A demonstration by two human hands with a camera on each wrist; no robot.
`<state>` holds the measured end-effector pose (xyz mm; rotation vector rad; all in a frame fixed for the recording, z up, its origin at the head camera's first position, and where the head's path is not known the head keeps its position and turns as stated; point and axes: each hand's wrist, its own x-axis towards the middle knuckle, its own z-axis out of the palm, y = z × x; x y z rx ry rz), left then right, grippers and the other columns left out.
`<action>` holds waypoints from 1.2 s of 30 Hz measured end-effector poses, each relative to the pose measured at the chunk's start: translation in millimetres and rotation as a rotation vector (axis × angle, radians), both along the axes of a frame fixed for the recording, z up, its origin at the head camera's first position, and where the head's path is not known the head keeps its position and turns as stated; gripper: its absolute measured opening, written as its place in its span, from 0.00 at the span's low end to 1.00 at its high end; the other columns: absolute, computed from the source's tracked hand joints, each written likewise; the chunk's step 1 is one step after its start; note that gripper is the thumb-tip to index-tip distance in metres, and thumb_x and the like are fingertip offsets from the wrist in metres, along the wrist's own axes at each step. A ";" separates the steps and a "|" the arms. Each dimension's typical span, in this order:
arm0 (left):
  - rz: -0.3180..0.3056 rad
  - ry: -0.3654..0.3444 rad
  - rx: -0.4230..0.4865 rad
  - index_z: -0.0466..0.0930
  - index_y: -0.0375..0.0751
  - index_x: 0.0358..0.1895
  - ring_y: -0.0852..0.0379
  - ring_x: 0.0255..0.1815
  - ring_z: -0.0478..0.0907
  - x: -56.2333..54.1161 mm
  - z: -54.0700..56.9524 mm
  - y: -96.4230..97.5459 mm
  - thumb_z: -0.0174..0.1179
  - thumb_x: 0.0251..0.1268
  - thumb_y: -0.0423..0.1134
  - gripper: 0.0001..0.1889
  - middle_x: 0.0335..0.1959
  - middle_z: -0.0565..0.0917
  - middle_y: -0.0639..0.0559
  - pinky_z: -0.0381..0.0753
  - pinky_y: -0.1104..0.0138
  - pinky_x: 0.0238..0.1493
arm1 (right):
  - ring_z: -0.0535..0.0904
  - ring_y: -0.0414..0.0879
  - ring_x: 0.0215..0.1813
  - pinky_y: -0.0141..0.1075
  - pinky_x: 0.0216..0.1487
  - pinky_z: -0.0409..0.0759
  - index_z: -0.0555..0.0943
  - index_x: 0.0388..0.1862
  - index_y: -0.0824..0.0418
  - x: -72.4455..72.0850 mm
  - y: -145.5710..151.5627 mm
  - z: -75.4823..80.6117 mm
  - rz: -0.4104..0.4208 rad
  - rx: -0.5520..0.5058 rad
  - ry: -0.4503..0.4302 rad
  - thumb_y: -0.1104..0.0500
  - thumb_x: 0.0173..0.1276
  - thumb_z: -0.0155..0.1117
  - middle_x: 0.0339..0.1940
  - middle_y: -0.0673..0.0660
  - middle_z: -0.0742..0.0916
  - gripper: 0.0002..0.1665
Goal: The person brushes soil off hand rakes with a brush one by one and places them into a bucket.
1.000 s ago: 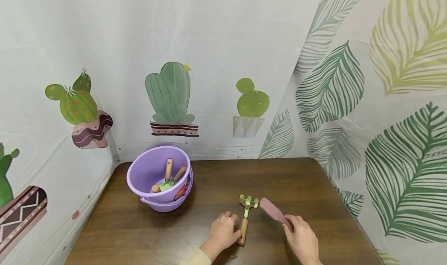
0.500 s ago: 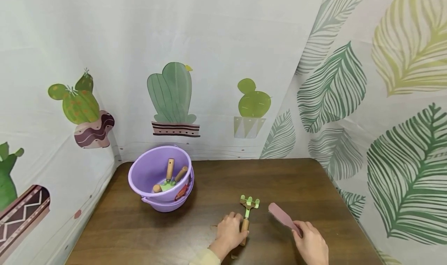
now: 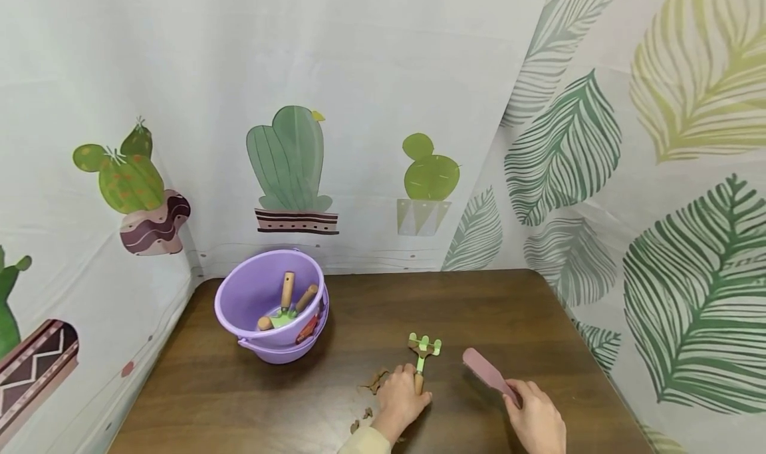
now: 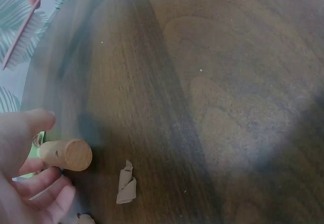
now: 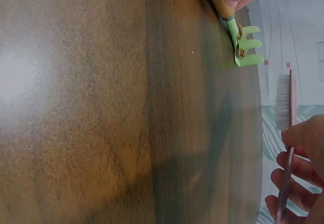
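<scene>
A small green hand rake [image 3: 424, 346] with a wooden handle lies on the table, brown bits clinging to its tines. My left hand [image 3: 401, 395] grips it by the handle, covering most of the wood in the head view. In the left wrist view the handle's round end [image 4: 79, 155] shows between thumb and fingers. My right hand [image 3: 535, 415] holds a pink brush [image 3: 486, 370] by its handle, raised to the right of the rake and apart from it. White bristles [image 5: 282, 102] along one side show in the right wrist view.
Two stacked purple buckets [image 3: 230, 331] stand at the back left; wooden-handled tools [image 3: 287, 289] lie inside the upper one. Brown crumpled scraps [image 3: 376, 381] are scattered beside my left hand, with a pale rolled scrap [image 4: 126, 186] near the handle's end. A printed cloth [image 3: 371, 108] hangs behind the table.
My left hand has moved right onto the rake's handle and taken hold of it. The brush in my right hand has drawn away to the right. More scraps show beside the left hand.
</scene>
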<state>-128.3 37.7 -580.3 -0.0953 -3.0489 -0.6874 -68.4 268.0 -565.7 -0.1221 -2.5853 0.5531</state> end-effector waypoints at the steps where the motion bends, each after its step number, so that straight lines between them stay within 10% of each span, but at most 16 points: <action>1: 0.011 0.000 -0.011 0.77 0.44 0.38 0.51 0.25 0.75 -0.3 -0.2 0.4 0.70 0.36 0.54 0.25 0.28 0.75 0.52 0.71 0.59 0.19 | 0.81 0.53 0.33 0.54 0.28 0.76 0.83 0.37 0.55 0.0 0.1 0.0 0.001 0.001 0.001 0.61 0.46 0.72 0.32 0.51 0.84 0.15; 36: 0.154 -0.020 -0.204 0.73 0.42 0.24 0.49 0.18 0.77 -5.0 3.2 11.6 0.69 0.38 0.40 0.13 0.18 0.79 0.46 0.73 0.59 0.16 | 0.81 0.55 0.34 0.54 0.29 0.76 0.83 0.37 0.55 -0.3 4.2 -9.2 -0.038 -0.025 -0.054 0.59 0.46 0.71 0.32 0.53 0.84 0.15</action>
